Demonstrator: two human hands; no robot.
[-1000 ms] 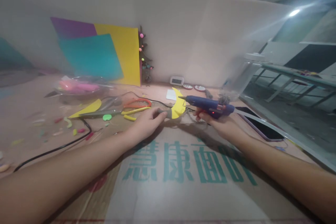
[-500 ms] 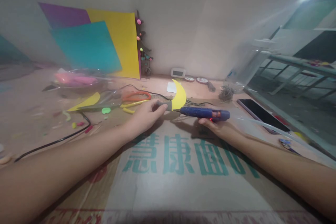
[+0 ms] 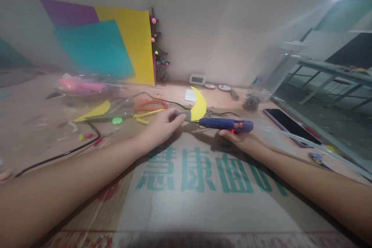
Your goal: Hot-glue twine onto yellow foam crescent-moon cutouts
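Near the centre, my left hand [image 3: 164,126] pinches a small grey piece [image 3: 185,115]. A yellow crescent [image 3: 199,104] stands up at the right end of that piece. My right hand [image 3: 236,137] is closed round the underside of a blue glue gun [image 3: 221,124], which shows a red light. The gun's metal tip points left and lies at the lower edge of the grey piece and crescent; whether it touches them I cannot tell. A clear stick runs out of the gun's back end to the right.
Scissors with orange handles [image 3: 152,104] lie left of centre, by a green heart [image 3: 117,121] and a black cable [image 3: 66,154]. A phone [image 3: 290,126] lies at the right. Coloured sheets [image 3: 95,52] lean on the wall behind.
The glue gun and the crescent are almost where they were. The view has shifted very slightly, and both hands keep their hold.
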